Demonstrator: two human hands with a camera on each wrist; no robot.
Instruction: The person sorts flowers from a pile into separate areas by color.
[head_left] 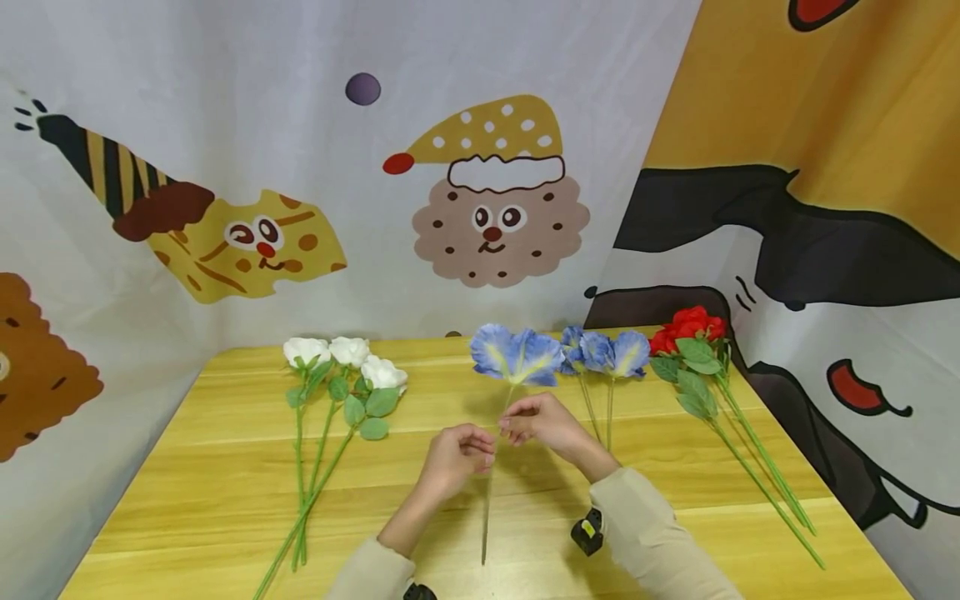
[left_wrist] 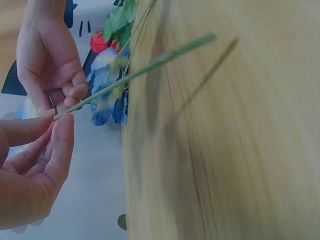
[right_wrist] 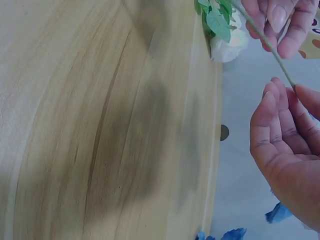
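Both hands hold one blue artificial flower [head_left: 516, 357] above the middle of the table, its bloom away from the person and its stem [left_wrist: 150, 67] slanting back toward them. Thumb and fingertips of my left hand [head_left: 454, 460] pinch the stem around its middle. Slightly higher up, just below the bloom, my right hand [head_left: 546, 427] pinches the same stem between thumb and index finger, as the right wrist view shows. Its other fingers are loosely bent. Close to the right hand lie more blue flowers [head_left: 617, 354] on the table.
White roses [head_left: 382, 373] with crossed green stems lie on the left of the wooden table [head_left: 187, 475]. Red roses [head_left: 690, 329] lie on the right, stems toward the near right corner. A printed cartoon curtain [head_left: 300, 150] hangs behind the table's far edge.
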